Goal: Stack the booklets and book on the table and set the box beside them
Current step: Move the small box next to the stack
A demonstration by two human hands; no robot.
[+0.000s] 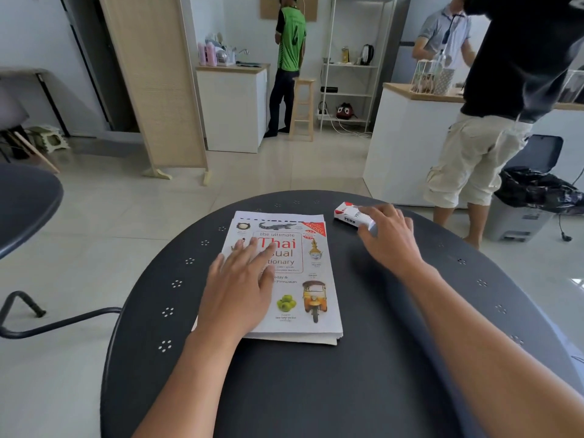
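Standing beside the round dark table, an onlooker judges the task nearly complete. The book lies flat near the table's middle, cover up, with page edges of at least one booklet showing under its near and far edges; how many lie beneath cannot be told. The left hand rests flat and spread on the cover, gripping nothing.

The box, red and white, sits on the table to the right of the stack, near it but apart. The right hand covers its near end with curled fingers; whether it grips the box or only touches it cannot be told.

Remaining, by judgement: release the box and square the stack if needed.

Clearance: the box lies close to the far rim, so any push away from the person risks a fall. Bare tabletop is available to the right and toward the person. A standing person is just beyond the far right rim.
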